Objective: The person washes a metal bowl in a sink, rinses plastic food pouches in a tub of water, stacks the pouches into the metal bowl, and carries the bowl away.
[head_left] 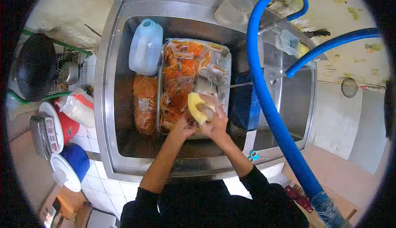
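My right hand point(216, 120) is closed around a yellow sponge point(195, 104), its thumb pressed across the face. My left hand point(186, 125) meets the sponge's lower left side with curled fingers, some of them hidden. Both hands are over the near part of a large tray point(227, 77) lying in the sink. Orange-red food or residue with a wet, shiny surface fills much of the tray, and whitish suds show on its right. Just beyond the sponge rests a metal strainer or ladle point(206, 85), its thin handle reaching right over the sink divider.
Left of the tray are a translucent plastic jug point(145, 48) and a wrapped orange-brown bundle point(144, 104). A blue hose point(264, 88) arches over the right basin. Turquoise scissors point(254, 156) lie on the front rim. A clear pitcher point(233, 8) stands on the back ledge.
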`<control>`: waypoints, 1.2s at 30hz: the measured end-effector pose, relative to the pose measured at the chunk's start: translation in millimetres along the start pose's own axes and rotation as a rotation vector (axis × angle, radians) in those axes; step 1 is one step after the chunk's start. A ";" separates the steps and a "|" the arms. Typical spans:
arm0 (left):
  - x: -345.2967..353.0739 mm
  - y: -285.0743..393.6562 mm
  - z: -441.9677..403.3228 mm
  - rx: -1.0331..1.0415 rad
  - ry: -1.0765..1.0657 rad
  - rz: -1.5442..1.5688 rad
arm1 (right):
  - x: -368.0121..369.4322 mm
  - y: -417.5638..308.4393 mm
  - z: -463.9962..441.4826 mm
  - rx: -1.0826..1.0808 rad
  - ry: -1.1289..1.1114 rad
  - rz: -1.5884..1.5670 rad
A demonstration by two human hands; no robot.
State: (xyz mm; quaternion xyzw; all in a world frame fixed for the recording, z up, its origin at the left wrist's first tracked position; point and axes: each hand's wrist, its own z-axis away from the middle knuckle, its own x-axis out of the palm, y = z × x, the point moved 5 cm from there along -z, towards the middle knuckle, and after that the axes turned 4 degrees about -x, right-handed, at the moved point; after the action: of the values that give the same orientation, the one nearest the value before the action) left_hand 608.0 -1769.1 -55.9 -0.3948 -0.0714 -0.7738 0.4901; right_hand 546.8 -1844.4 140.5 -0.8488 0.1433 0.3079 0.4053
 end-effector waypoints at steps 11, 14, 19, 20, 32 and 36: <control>-46.3 -7.3 -15.8 -0.366 -0.482 0.177 | -17.8 34.4 12.5 0.541 0.136 -0.200; -29.0 -14.6 -38.0 -0.113 -0.374 -0.443 | -12.7 95.7 43.2 0.951 0.052 -0.624; -17.5 -3.5 -13.6 -0.121 0.067 -0.450 | -109.9 151.1 88.2 1.100 0.091 -0.206; -11.6 -1.2 -6.7 -0.121 0.154 -0.447 | -148.4 147.6 62.5 1.041 0.228 -0.014; 71.9 3.1 -13.3 0.135 -0.080 -0.740 | -188.0 161.6 -89.0 0.385 0.062 0.397; 92.4 -14.6 -51.6 0.202 -0.046 -0.743 | -110.8 90.3 -78.9 0.818 -0.083 0.090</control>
State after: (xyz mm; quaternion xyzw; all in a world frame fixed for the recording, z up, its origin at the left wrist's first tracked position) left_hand 549.0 -1852.2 -24.0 -0.3091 -0.2965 -0.8786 0.2110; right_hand 449.1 -1963.2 195.1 -0.5974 0.2743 0.2769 0.7008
